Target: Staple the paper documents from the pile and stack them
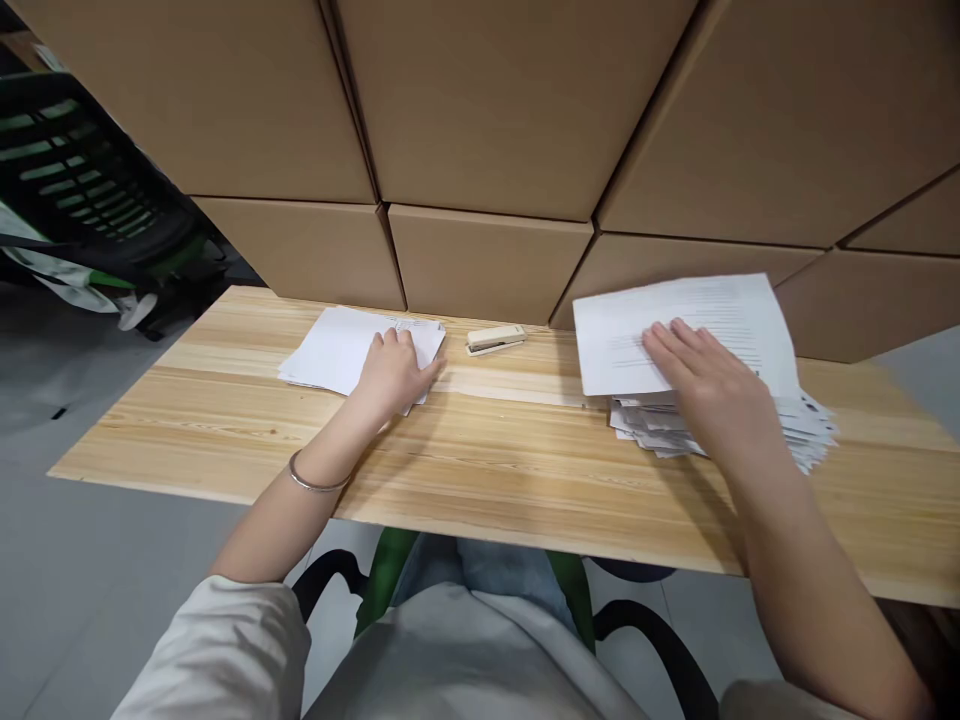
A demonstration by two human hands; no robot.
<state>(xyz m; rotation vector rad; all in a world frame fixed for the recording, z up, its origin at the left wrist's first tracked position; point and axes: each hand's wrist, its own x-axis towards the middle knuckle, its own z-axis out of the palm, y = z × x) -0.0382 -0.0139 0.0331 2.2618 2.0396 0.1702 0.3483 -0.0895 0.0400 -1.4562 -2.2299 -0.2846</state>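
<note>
My left hand (394,372) rests on a small stack of white papers (337,348) at the left of the wooden table (480,450), fingers curled loosely down onto the sheets. My right hand (705,380) lies flat with fingers stretched out on the top printed sheet (720,315) of a thicker, untidy paper pile (806,425) at the right. A beige stapler (495,338) lies on the table between the two stacks, touched by neither hand.
Large cardboard boxes (487,130) are stacked against the table's far edge. A black and green chair (82,180) stands at the far left on the grey floor. A silver bracelet (315,482) sits on my left wrist.
</note>
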